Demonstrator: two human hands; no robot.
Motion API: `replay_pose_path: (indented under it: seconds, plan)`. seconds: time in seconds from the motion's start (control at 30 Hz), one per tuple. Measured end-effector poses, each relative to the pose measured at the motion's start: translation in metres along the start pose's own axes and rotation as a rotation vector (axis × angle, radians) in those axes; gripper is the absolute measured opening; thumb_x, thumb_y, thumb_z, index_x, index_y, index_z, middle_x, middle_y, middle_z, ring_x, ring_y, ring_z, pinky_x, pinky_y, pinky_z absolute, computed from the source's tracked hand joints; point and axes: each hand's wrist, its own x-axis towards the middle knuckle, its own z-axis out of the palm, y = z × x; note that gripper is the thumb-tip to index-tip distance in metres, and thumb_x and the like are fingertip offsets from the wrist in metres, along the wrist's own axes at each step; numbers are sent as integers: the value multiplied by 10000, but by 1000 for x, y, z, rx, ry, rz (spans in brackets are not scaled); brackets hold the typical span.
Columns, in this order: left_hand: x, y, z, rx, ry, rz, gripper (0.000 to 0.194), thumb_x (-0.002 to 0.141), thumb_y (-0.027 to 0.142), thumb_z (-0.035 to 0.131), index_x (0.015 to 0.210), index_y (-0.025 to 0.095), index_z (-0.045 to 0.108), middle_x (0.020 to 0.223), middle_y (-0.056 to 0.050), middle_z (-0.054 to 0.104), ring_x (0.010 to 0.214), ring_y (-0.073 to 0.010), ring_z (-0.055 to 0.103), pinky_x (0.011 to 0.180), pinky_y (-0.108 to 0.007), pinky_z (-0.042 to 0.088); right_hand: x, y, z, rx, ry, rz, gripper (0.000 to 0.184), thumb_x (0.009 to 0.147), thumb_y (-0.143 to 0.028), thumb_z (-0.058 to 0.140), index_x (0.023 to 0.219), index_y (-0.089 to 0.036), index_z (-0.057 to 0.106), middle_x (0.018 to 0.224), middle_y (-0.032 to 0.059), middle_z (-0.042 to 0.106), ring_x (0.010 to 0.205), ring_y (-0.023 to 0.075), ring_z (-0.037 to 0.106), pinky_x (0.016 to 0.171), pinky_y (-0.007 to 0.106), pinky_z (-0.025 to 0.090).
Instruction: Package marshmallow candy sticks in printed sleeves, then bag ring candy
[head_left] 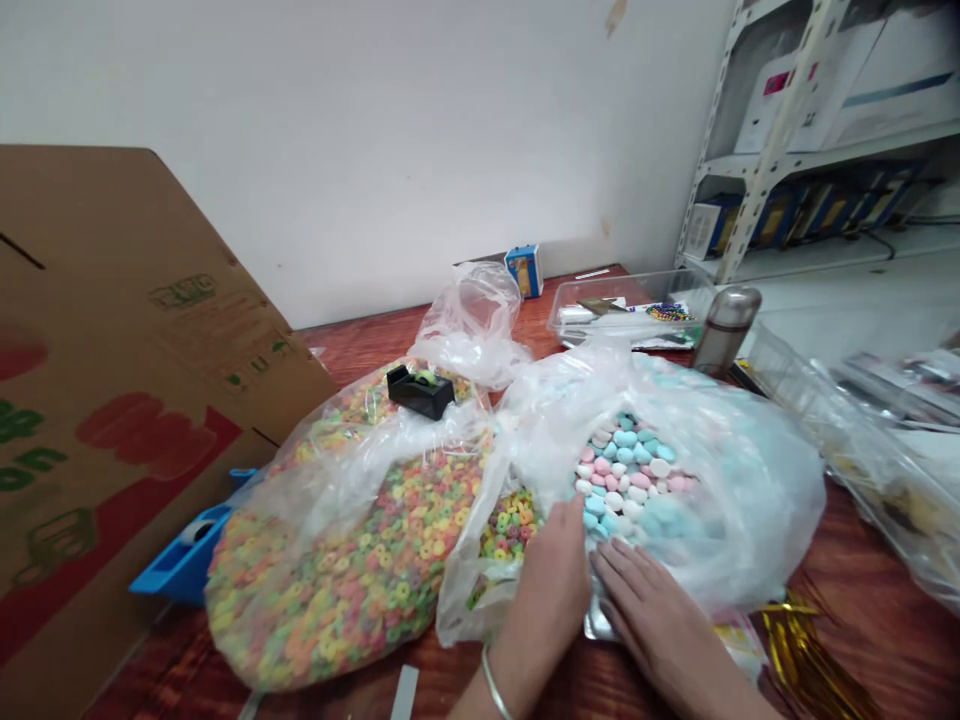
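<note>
My left hand (551, 568), with a light bangle at the wrist, is curled at the near left edge of the opening in a clear plastic bag (757, 480) of pastel candies (626, 470). Its fingertips are hidden, so what they grip does not show. Beside it, my right hand (652, 595) lies with fingers stretched out against the near side of the bag. Pink, white and blue pieces show through the opening. A silvery flat item (598, 622) peeks out under my right hand. To the left lies a large bag of colourful cereal rings (360, 560).
A black tape dispenser (421, 392) rests on the cereal bag. At left stand a cardboard box (112, 400) and a blue tray (184, 550). Clear bins (630, 300), a steel bottle (726, 330) and gold tinsel (806, 655) lie right. Shelving (780, 160) stands behind.
</note>
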Motion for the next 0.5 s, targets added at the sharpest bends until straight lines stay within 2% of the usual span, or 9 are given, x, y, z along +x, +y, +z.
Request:
replay_pose_path:
  seconds: [0.07, 0.17, 0.27, 0.33, 0.4, 0.5]
  plan:
    - [-21, -2, -2, 77, 10, 65, 511, 890, 59, 342, 1366, 170, 494, 1302, -160, 586, 1193, -244, 550, 1028, -404, 448, -5, 1, -2, -70, 31, -43, 361, 929, -183, 477, 1265, -112, 590, 1260, 151, 660, 1182, 303, 598, 956, 474, 496]
    - [-49, -14, -8, 179, 60, 147, 452, 911, 98, 383, 1330, 189, 528, 1349, -149, 564, 1266, -249, 507, 1067, -428, 431, -3, -3, -15, -81, 79, -70, 340, 921, -165, 472, 1229, -125, 611, 1253, 142, 665, 1213, 290, 578, 978, 463, 491]
    - [-63, -26, -14, 293, 134, 128, 402, 920, 152, 432, 1301, 187, 555, 1280, -157, 613, 1201, -280, 560, 1023, -470, 472, 8, -11, -28, -64, 85, -55, 374, 906, -138, 488, 1265, -121, 591, 1302, 143, 635, 1260, 294, 535, 1023, 481, 453]
    - [-66, -31, -13, 320, 118, 97, 374, 919, 157, 440, 1264, 179, 584, 1185, -154, 662, 1098, -281, 619, 946, -459, 527, 20, -17, -30, -42, 45, -61, 436, 903, -115, 484, 1335, -128, 545, 1385, 128, 575, 1318, 300, 474, 1057, 497, 416]
    - [-66, -33, -9, 319, 56, 91, 346, 911, 140, 437, 1204, 172, 618, 1095, -142, 694, 1000, -269, 654, 877, -435, 562, 32, -21, -25, -6, -13, -69, 458, 913, -109, 470, 1364, -163, 528, 1438, 93, 530, 1356, 303, 426, 1088, 513, 378]
    - [-68, -38, 1, 331, 26, 95, 366, 897, 123, 442, 1224, 152, 603, 1122, -152, 686, 1031, -272, 646, 904, -435, 557, 40, -21, -4, 53, -54, 17, 335, 937, -166, 478, 1236, -157, 630, 1280, 95, 659, 1215, 293, 568, 1082, 531, 381]
